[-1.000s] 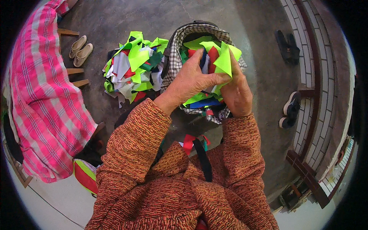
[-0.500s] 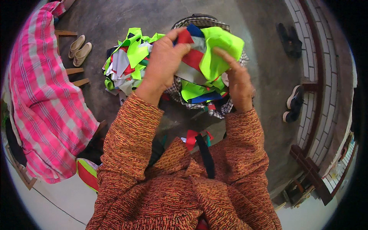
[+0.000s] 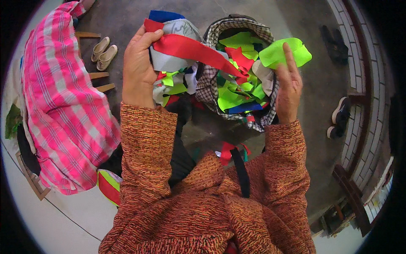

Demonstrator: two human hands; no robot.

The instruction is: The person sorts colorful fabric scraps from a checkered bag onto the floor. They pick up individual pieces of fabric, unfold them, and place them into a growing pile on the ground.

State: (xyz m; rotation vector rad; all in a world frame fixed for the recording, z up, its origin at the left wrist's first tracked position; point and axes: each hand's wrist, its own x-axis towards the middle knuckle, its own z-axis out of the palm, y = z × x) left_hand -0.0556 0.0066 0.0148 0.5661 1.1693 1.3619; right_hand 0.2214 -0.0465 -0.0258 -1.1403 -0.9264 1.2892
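My left hand (image 3: 140,70) is closed, its thumb and fingers pinching several fabric scraps. Among them are a long red strip (image 3: 186,46), a grey piece (image 3: 182,28) with dark marks, and a blue piece (image 3: 165,16). The red strip trails right, over the opening of a checked cloth bag (image 3: 207,84). Inside the bag lie neon green, red, blue and grey scraps (image 3: 231,96). At the bag's right edge my right hand (image 3: 288,91) grips a neon green fabric piece (image 3: 270,55), with a finger stretched across its front. Behind my left hand, a scrap heap (image 3: 174,87) is partly hidden.
A pink checked cloth (image 3: 63,110) drapes over wooden-legged furniture at the left. Beige shoes (image 3: 107,57) stand beside it. Dark shoes (image 3: 339,116) and dark slippers (image 3: 334,44) lie by the brick edging (image 3: 359,76). Red scraps (image 3: 226,153) rest at my lap.
My hands have moved apart. The neon green piece has come away to the right in my right hand, while the red, grey and blue scraps went left with my left hand, uncovering the bag.
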